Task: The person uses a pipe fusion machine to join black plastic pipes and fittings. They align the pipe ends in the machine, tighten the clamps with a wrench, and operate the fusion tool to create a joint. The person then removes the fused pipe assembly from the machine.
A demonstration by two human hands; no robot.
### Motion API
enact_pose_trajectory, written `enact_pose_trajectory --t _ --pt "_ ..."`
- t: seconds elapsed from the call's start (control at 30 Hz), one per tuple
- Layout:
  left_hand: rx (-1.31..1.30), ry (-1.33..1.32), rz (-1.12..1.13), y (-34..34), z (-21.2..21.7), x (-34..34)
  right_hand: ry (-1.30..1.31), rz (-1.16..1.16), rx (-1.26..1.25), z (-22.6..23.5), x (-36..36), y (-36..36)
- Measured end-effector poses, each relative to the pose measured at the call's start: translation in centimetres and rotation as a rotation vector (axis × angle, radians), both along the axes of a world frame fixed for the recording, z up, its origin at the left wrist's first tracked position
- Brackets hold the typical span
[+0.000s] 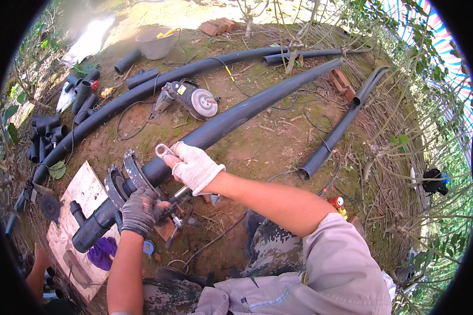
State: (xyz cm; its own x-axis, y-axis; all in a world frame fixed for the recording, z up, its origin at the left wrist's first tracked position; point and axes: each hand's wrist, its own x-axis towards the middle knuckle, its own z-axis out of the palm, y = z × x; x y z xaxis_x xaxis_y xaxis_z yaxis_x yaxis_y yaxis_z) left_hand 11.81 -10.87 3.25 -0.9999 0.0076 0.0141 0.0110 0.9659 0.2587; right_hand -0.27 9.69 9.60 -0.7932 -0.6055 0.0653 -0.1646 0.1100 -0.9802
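My right hand (195,169), in a white knit glove, is closed around a metal ring wrench (162,150), whose round end sticks out past the thumb. It is held over the long black plastic pipe (236,119). My left hand (141,211), in a dark grey glove, is closed low at the metal ring clamps (136,169) around the pipe; what its fingers grip is hidden. Beyond the clamps is a black pipe fitting (93,231) with a side branch. Metal rods and a handle (176,223) of the clamp frame lie just right of that hand.
An angle grinder (192,100) lies beyond the pipe. Black fittings (48,131) are piled at the left. A stained board (85,184) carries a purple cloth (103,253). Other pipes (328,149), cables and bricks (341,83) lie around. A person's arm (38,273) shows at lower left.
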Motion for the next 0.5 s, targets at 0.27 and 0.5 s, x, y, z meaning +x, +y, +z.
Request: enact_pose_trajectory --t 0.27,0.5 --pt "-0.197 -0.376 0.164 0.9 0.3 -0.9 -0.119 0.033 -0.063 -0.3 0.0 -0.2" --pt "-0.074 -0.204 -0.078 0.1 0.7 -0.3 -0.215 0.037 -0.055 0.2 0.3 0.1"
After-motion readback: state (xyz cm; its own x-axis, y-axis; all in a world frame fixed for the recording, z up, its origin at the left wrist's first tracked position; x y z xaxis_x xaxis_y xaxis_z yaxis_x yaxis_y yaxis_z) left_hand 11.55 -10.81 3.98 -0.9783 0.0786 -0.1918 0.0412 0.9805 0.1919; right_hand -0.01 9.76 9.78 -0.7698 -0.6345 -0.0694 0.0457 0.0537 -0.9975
